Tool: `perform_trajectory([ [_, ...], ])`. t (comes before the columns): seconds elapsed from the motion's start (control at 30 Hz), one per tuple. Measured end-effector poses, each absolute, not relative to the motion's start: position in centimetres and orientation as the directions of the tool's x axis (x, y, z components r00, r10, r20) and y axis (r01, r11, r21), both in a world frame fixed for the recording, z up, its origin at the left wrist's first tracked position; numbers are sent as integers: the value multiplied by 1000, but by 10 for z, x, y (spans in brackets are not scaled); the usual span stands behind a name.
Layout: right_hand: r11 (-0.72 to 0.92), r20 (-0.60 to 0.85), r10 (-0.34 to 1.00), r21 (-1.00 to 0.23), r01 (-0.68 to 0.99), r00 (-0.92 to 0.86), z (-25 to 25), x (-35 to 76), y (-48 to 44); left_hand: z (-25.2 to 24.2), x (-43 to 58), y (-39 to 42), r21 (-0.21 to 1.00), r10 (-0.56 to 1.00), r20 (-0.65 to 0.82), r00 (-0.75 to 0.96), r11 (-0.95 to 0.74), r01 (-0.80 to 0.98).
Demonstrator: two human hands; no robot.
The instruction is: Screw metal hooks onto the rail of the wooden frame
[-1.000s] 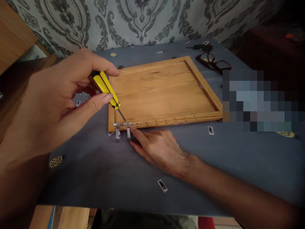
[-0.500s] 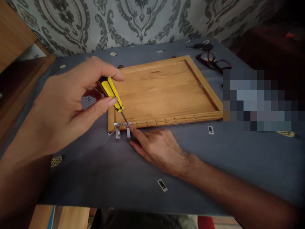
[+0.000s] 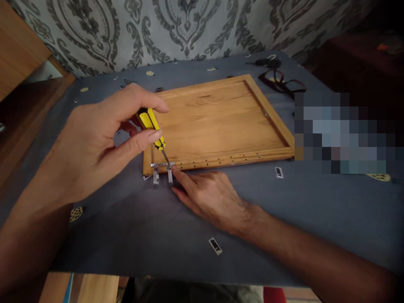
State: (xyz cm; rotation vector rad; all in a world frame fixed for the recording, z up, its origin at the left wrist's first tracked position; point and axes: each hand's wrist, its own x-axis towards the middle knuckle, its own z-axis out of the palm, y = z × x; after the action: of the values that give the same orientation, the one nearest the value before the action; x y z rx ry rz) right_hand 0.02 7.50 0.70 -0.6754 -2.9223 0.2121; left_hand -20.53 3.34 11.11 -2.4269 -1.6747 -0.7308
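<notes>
My left hand [image 3: 104,139] is closed around the yellow and black handle of a screwdriver [image 3: 152,125], thumb in front and index finger stretched over the top. The screwdriver leans, its tip down on a metal hinge [image 3: 169,173] at the near left edge of a wooden panel [image 3: 211,122]. From the right, my right hand [image 3: 211,195] pinches at that same hinge with its index fingertip beside the screwdriver tip; its other fingers are partly hidden beneath. Just left of it sits a second metal hinge [image 3: 155,174]. A row of small dark holes runs along the panel's near edge.
The panel lies on a blue patterned cloth [image 3: 151,240]. Glasses [image 3: 279,82] and a dark object with a ring [image 3: 269,62] lie behind it at the right. A wooden cabinet [image 3: 23,46] stands at the left. Patterned fabric [image 3: 186,25] rises behind. A blurred patch covers the right side.
My left hand and the screwdriver handle have shifted slightly right and down, and the handle has turned a little. The tip stays on the hinge. My right hand has hardly moved.
</notes>
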Motion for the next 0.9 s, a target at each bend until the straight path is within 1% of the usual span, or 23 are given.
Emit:
perform_trajectory([
  [0.17,886,66,447,-168,432,-892,9,0,76,107,-198,34,152,820,532,210,-337,929],
  [0.27,884,47,448,-170,435,-893,11,-1,76,106,-197,32,166,824,544,159,-291,942],
  [0.3,884,42,449,-170,436,-893,11,-1,76,107,-196,32,196,835,534,130,-272,942],
  [0.4,883,34,452,-161,441,-892,12,-1,76,108,-195,30,335,877,479,34,-218,917],
  [0.47,885,32,448,-157,438,-894,12,-1,75,110,-194,29,382,891,454,3,-198,903],
  [0.77,877,14,459,-165,450,-889,13,-3,76,111,-198,29,314,893,435,111,-266,911],
  [0.9,878,18,457,-170,448,-889,13,-3,76,111,-203,30,243,878,441,187,-317,917],
])
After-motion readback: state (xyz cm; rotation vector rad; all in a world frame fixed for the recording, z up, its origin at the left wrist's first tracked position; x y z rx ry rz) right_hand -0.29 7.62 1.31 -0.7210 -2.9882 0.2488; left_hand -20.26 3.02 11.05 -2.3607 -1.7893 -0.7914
